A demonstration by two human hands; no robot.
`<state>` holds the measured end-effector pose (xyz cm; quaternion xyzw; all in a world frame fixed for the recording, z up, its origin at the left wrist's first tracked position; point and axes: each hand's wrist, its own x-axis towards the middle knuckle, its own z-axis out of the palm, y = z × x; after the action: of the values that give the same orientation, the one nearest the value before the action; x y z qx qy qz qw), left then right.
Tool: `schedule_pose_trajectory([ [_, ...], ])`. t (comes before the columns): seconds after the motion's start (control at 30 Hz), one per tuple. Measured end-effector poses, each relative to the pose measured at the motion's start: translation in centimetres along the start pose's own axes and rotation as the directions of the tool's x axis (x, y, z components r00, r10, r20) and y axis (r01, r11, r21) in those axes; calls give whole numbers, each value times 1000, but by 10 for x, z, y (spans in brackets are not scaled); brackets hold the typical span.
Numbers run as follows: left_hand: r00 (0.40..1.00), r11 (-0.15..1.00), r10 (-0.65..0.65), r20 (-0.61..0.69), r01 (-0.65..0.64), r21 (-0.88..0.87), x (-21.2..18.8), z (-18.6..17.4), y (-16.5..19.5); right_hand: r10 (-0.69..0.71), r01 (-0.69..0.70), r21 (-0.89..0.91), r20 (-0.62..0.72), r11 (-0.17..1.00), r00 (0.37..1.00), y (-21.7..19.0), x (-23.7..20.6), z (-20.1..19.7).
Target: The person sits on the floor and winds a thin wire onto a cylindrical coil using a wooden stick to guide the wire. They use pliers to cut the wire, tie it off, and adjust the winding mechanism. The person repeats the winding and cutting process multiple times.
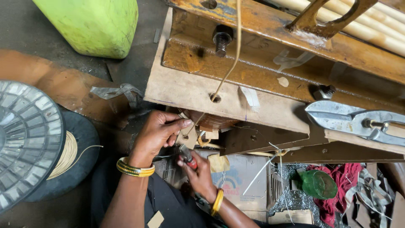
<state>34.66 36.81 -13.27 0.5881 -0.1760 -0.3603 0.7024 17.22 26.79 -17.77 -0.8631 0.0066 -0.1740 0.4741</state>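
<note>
Clearly, both hands work under the edge of the brown board point(190, 90), where the copper coil point(211, 120) sits. The left hand point(158, 131) pinches a small paper strip point(187, 136) against the coil to keep it in place. The right hand point(198, 171) is clenched around a red-handled tool point(187, 156), probably pliers, pointing up at the same spot. A thin wire point(230, 67) passes through the board's hole, toward the coil.

At mid-frame the board point(219, 95) overhangs both hands, closing the way upward. A spool point(29, 135) blocks the left edge, snips point(358, 120) the right. Lower right is crowded with red cloth point(337, 185), a green lid point(318, 184) and loose wires point(259, 173). Bare floor point(25, 29) lies open upper left, beside the green can point(95, 25).
</note>
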Motion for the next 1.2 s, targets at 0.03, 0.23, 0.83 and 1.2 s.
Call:
schedule_pose_trajectory([
  [0.03, 1000, 1000, -2, 0, 2, -2, 0, 0, 0, 241, -243, -18, -75, 970, 968, 1, 5, 2],
  [0.23, 1000, 1000, -2, 22, 3, -12, -1, 0, 2, -551, 523, 176, 206, 834, 809, -2, -2, 0],
  [0.83, 999, 998, 13, -31, -11, 63, -1, 2, 2, -681, 668, 154, 279, 728, 677, 8, -3, -8],
  [1.2, 999, 997, 35, 0, -35, 68, -2, 0, 7, -237, 208, 310, 61, 928, 970, 28, -11, 19],
])
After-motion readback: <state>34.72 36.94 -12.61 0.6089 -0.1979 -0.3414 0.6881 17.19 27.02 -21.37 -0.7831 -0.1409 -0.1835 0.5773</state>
